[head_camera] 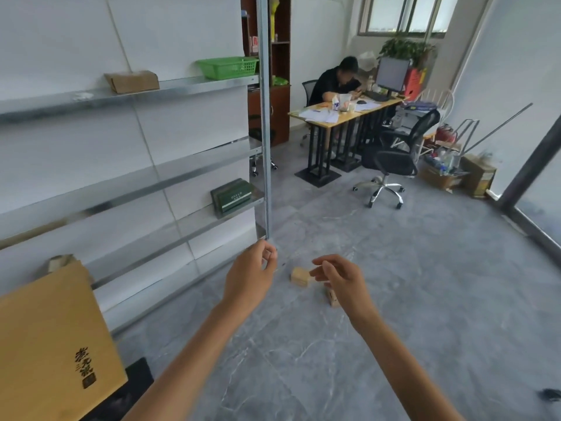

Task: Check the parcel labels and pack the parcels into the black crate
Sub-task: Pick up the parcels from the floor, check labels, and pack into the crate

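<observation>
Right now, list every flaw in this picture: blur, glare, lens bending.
Head view: the wide lens splays the metal shelves and tilts the dark post at the right edge; head view: their lower tiers and the large cardboard box look smeared, the small boxes on the floor soft; head view: the window is washed out, the light even, shadows faint.
</observation>
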{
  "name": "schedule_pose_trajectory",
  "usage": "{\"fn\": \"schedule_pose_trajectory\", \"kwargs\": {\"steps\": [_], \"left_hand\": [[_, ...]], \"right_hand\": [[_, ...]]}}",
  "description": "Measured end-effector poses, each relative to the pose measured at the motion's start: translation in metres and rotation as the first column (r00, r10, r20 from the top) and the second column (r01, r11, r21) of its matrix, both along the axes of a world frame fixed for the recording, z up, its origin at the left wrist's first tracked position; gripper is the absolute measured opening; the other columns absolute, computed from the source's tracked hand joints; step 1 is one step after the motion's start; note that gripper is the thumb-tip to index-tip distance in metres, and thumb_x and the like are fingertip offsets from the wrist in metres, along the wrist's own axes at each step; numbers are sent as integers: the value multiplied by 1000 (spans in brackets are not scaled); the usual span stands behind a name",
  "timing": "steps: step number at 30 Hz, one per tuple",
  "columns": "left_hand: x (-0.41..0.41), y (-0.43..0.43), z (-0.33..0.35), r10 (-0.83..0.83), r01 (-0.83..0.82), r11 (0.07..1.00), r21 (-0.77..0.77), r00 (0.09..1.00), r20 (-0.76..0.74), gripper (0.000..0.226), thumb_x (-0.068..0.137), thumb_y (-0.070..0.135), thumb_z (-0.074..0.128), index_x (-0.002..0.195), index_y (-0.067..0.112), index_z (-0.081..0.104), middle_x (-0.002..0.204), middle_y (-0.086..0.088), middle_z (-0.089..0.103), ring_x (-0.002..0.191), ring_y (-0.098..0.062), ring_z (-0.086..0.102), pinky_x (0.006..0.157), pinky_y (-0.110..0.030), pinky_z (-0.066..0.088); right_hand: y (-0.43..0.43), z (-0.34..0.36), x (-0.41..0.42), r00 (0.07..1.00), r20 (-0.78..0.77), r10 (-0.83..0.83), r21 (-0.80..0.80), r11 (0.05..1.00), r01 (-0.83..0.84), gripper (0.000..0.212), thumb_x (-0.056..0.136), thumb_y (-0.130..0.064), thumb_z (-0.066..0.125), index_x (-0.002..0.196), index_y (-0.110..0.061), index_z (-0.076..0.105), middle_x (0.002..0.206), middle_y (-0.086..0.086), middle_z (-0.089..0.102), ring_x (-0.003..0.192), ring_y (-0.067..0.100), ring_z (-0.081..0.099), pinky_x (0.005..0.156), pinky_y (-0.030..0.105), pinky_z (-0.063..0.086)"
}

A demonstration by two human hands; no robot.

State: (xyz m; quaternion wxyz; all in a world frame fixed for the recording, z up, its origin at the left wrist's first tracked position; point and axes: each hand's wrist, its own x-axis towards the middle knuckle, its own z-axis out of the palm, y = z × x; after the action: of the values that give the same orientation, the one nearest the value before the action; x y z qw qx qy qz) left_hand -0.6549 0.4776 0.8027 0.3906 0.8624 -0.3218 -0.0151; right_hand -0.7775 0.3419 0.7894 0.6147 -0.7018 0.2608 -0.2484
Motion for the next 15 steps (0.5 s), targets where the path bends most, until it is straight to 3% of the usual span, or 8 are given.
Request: {"fn": "schedule_pose_trajectory", "kwargs": {"steps": [6,12,15], "left_hand": [[53,-76,-22,-95,95,995,4,991,-100,10,93,25,50,96,20,57,102,3,66,94,-15,60,80,-37,52],[118,-156,-45,-164,173,985,26,965,-206,13,92,19,51,99,16,61,98,-1,65,93,-20,61,81,-38,51],[150,-202,-61,-186,208,977,53,944,-274,14,91,17,51,102,14,60,104,-4,66,99,-21,61,85,-35,49]], "right_hand": [[-72,-16,44,997,-48,-63,23,998,65,26,95,0,44,87,-10,66,80,13,70,70,15,63,60,11,46],[-156,-33,91,977,-134,-163,49,984,171,26,96,1,42,88,-10,64,82,13,68,68,15,62,58,10,46],[-196,-48,112,959,-181,-218,58,971,232,26,96,-2,43,89,-13,65,85,13,70,72,16,62,64,19,46]]}}
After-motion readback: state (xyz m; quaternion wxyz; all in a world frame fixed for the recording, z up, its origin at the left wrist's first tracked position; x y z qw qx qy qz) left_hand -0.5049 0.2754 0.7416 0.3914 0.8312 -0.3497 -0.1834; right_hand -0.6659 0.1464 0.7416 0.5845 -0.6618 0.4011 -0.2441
